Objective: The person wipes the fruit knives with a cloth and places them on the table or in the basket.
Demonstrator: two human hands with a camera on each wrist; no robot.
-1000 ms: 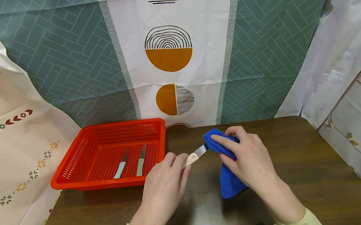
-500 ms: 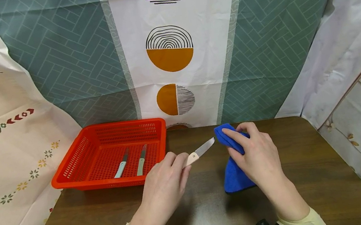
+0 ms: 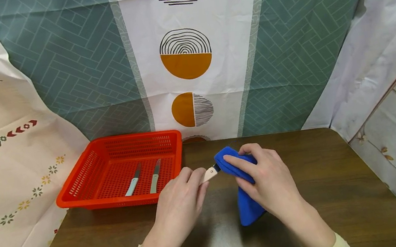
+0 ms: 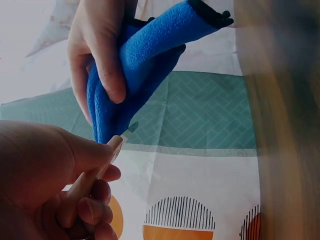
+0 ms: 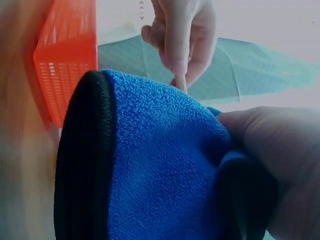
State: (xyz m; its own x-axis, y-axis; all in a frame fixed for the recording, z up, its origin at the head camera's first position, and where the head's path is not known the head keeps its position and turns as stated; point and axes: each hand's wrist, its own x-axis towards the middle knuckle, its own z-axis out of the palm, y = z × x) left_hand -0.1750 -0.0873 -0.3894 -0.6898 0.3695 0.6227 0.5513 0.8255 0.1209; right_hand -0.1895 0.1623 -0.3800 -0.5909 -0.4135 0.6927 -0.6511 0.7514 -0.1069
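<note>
My left hand (image 3: 179, 202) grips a small knife (image 3: 210, 174) by its cream handle, with the blade side pointing to the right. A blue cloth (image 3: 249, 208) with a dark edge is folded over the blade, and only a short bit near the handle shows in the head view. My right hand (image 3: 270, 177) pinches the cloth around the blade from the right, while its loose end hangs down. Close up in the right wrist view, the cloth (image 5: 155, 150) hides most of the knife. Both hands are held above the wooden table.
A red plastic basket (image 3: 124, 200) stands at the table's back left. Inside lie two more knives, one with a light blue handle (image 3: 131, 186) and one with a green handle (image 3: 154, 183). Patterned fabric (image 3: 96, 70) hangs behind the table (image 3: 326, 172).
The right hand drew the cloth rightward off the blade tip, baring the blade, then came back left so the cloth covers it up near the handle. The left hand stayed nearly still.
</note>
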